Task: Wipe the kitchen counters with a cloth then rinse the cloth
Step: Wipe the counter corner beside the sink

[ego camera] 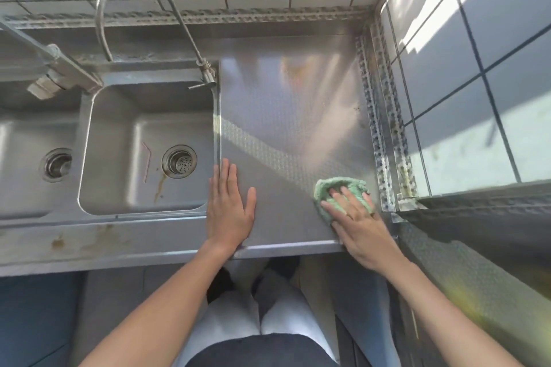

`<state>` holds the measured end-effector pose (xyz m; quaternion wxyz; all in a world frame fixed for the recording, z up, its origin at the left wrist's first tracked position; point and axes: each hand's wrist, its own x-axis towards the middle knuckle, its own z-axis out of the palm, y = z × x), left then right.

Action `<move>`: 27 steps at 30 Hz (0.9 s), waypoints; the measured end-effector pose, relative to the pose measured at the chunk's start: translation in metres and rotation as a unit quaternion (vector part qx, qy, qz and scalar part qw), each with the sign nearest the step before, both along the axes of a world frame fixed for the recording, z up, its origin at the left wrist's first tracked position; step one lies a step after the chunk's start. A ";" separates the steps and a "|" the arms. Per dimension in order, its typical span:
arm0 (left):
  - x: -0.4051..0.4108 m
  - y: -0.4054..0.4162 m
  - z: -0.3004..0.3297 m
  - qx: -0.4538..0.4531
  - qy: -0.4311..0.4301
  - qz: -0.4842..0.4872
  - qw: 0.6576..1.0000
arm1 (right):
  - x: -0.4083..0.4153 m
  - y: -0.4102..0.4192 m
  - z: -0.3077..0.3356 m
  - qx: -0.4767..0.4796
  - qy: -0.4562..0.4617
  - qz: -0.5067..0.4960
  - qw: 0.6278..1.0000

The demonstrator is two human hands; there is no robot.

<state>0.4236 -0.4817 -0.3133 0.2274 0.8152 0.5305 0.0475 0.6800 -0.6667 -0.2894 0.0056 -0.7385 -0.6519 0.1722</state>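
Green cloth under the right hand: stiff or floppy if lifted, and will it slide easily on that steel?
The crumpled green cloth is probably floppy: it bunches in soft folds around the right hand, so it would likely droop when lifted. It probably slides readily, since the stainless steel counter looks smooth and glossy. Likely light for its size; whether it is wet cannot be told.

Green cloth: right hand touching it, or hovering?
Touching. The head view shows the right hand lying on the green cloth, its fingers spread over it, pressing it to the steel counter.

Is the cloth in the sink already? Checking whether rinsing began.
No, the green cloth lies on the counter under the right hand.
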 end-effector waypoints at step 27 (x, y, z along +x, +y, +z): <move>-0.206 -0.064 0.027 -0.040 -0.042 -0.269 0.962 | -0.238 0.114 -0.002 0.012 -0.014 -0.268 0.963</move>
